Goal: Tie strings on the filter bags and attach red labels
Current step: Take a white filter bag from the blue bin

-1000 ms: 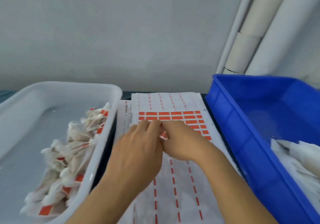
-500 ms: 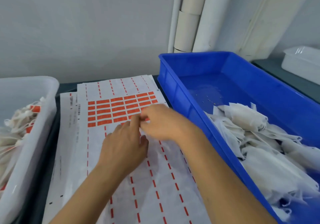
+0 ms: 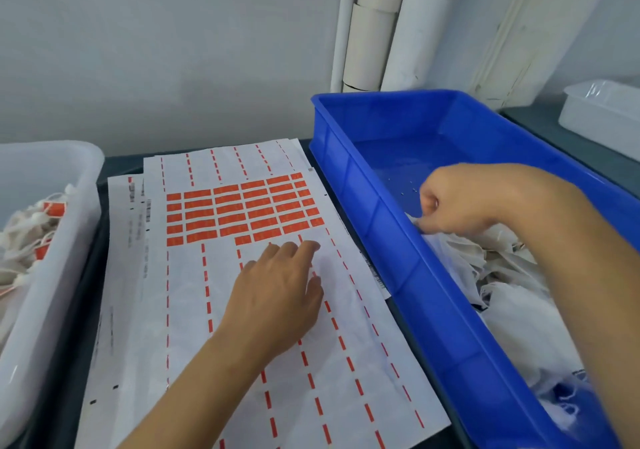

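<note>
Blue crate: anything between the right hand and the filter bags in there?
Nothing visible. The right hand is already past the blue crate wall, fingers curled on the top of the filter bags pile.

2 hands (image 3: 273,296), 1 blue bin (image 3: 398,240), 2 white tubs (image 3: 52,240), approx. 3 label sheets (image 3: 194,310).

right hand (image 3: 450,206) fingertips: curled under, hidden among the filter bags (image 3: 519,310)
white bin (image 3: 52,240): cut off at the left edge
label sheet (image 3: 194,310) print: too small to read
</note>
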Available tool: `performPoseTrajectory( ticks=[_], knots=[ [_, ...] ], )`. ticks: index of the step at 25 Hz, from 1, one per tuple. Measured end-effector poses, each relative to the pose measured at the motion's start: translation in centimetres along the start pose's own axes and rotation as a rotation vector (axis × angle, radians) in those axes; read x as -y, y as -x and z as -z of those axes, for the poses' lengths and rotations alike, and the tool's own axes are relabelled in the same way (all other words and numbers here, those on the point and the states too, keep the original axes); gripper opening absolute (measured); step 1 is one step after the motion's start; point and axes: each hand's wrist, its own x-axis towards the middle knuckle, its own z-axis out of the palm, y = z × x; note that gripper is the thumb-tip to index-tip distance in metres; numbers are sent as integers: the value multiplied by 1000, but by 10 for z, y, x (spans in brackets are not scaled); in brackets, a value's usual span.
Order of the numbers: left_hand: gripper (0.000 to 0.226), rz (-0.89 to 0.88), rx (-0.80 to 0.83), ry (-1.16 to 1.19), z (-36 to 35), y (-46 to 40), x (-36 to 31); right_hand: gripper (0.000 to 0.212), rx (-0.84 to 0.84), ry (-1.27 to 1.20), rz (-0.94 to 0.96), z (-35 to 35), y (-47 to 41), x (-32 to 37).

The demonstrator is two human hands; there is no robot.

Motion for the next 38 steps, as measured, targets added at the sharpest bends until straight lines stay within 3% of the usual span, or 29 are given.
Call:
performPoseTrajectory(
  ticks=[4, 6, 8, 20, 26, 29, 31, 34, 36, 38],
  knots=[
    [57, -1, -5, -10, -4, 1, 1, 22, 129, -8, -10, -21, 3, -7],
    [57, 3, -3, -11, -4, 0, 1, 9, 132, -19, 12, -25, 3, -11],
    [57, 5, -2, -7, -4, 0, 1, 9, 106, -18, 25, -25, 5, -16],
    [53, 12, -12, 136, 12, 10, -4, 19, -316, 59, 117, 28, 41, -2],
    [60, -58, -188, 588, 48, 19, -6, 24, -529, 114, 350, 65, 49, 61],
    [64, -149, -187, 831, 66, 14, 8, 19, -461, 65, 538, 69, 42, 99],
    [51, -157, -145, 888, 68, 9, 25, 14, -361, 25, 648, 63, 30, 125],
    [13, 8, -153, 843, 54, 9, 56, 11, -256, -25, 733, 41, 0, 160],
    [24, 136, -196, 833, 36, 15, 73, 13, -252, -161, 751, 19, -21, 175],
    [23, 225, -257, 918, 22, 22, 86, 33, -195, -369, 710, -11, -40, 185]
  ],
)
